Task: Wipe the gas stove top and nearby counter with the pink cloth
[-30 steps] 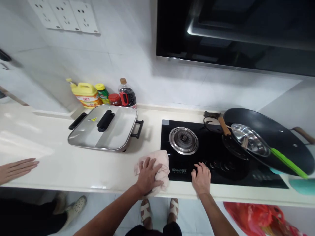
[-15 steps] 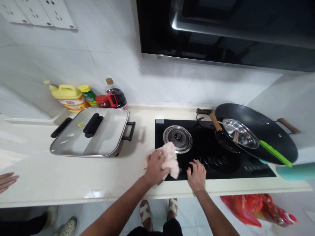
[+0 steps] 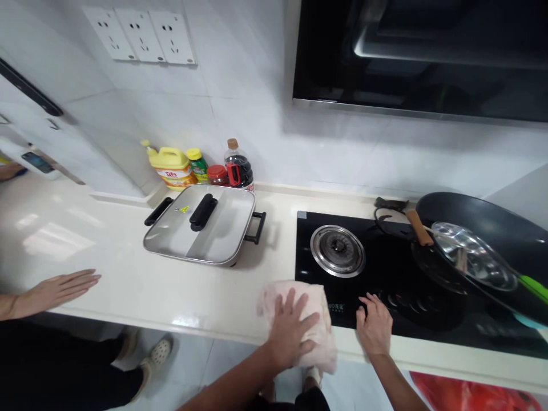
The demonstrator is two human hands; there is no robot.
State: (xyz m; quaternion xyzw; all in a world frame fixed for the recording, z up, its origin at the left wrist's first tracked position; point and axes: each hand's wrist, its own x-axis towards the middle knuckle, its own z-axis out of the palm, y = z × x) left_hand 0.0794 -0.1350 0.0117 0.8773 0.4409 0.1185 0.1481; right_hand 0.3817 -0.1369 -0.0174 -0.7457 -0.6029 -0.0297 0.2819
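My left hand lies palm down with fingers spread over a pale pink cloth. The cloth is spread flat across the counter's front edge and the cooktop's left front corner, its near part hanging past the edge. My right hand rests at the front of the black glass cooktop, fingers slightly bent, holding nothing. Behind the cloth is the round metal burner. A large black wok sits on the cooktop's right side, with a clear bowl and a green-handled utensil in it.
An electric pan with a glass lid stands left of the cooktop. Behind it are a yellow detergent jug and a dark sauce bottle. Another person's hand rests on the left counter. A range hood hangs above.
The view has turned left. The bunched cloth is now spread wide, nearer the counter's front edge, and my left fingers have opened over it. The other person's hand shows more.
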